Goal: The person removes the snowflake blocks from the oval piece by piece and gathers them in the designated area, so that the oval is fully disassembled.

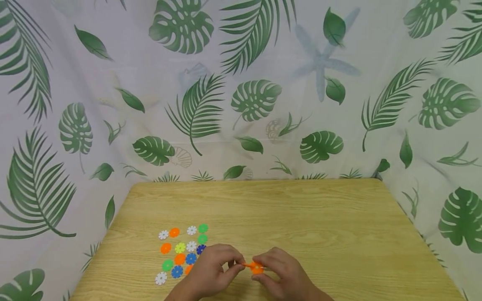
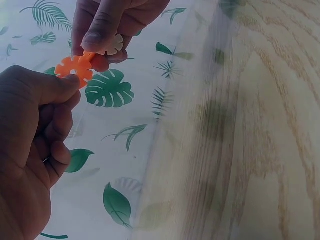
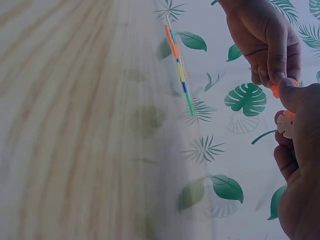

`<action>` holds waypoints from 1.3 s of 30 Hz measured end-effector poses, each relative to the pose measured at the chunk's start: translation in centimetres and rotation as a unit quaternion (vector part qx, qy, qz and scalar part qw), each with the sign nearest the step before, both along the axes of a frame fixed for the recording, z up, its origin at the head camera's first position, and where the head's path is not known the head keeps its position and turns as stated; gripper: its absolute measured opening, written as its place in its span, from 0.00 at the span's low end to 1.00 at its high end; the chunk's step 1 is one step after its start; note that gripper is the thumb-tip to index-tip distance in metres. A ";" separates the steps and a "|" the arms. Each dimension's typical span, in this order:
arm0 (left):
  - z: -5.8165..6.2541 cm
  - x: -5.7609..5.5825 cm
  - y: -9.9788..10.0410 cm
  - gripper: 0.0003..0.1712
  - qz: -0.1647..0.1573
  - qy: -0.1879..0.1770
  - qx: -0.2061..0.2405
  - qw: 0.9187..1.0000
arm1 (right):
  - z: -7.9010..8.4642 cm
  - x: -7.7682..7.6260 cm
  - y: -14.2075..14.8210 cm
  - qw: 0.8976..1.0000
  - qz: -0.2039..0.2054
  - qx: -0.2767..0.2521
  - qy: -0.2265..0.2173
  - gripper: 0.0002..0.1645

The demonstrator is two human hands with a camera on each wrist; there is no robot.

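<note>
My left hand (image 1: 215,269) pinches an orange notched plastic disc (image 2: 74,70) between thumb and fingers. Close by on the right, my right hand (image 1: 283,271) grips a second orange disc (image 1: 257,268), along with a white notched disc (image 2: 114,46) that is partly covered by its fingers. The two orange discs meet edge to edge between the hands, one seen almost edge-on from above; whether their slots are fully engaged I cannot tell. Both hands are held above the table near its front.
Left of my hands, several loose notched discs lie flat in rough rows on the wooden table (image 1: 320,225), among them a yellow disc (image 1: 180,248), a green disc (image 1: 167,265) and a white disc (image 1: 161,278). A leaf-printed curtain (image 1: 222,159) surrounds the table's back and sides.
</note>
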State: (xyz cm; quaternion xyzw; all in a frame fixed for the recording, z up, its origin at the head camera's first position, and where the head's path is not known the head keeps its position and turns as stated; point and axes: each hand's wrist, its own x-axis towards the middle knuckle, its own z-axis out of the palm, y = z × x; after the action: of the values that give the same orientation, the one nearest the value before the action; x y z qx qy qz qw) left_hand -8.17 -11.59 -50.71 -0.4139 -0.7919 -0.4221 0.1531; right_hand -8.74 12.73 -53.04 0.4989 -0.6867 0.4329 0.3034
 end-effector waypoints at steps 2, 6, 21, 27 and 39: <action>0.1 -0.1 0.0 0.06 0.004 0.011 -0.003 1.000 | -0.2 -0.1 0.2 1.000 -0.006 0.010 -0.003 0.20; 0.5 -0.3 -1.2 0.07 0.030 -0.018 0.017 0.999 | -0.4 -0.1 1.6 0.998 -0.034 0.022 -0.050 0.22; 0.0 0.0 -3.9 0.07 0.082 -0.096 0.055 0.990 | 0.0 -0.5 3.9 0.994 -0.051 0.008 -0.098 0.28; -0.3 0.2 -4.6 0.08 0.097 -0.145 0.038 0.984 | -0.3 -0.1 3.7 0.994 -0.050 0.010 -0.098 0.26; -0.8 0.4 -6.2 0.04 0.158 -0.218 -0.015 0.963 | -0.7 0.6 3.6 0.992 -0.044 0.013 -0.113 0.25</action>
State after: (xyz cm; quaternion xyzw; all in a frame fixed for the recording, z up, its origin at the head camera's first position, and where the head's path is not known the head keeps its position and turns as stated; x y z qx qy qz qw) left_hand -7.72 -17.77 -51.52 -0.1833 -0.8676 -0.4608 0.0353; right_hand -8.10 16.35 -53.74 0.4202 -0.7436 0.4638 0.2355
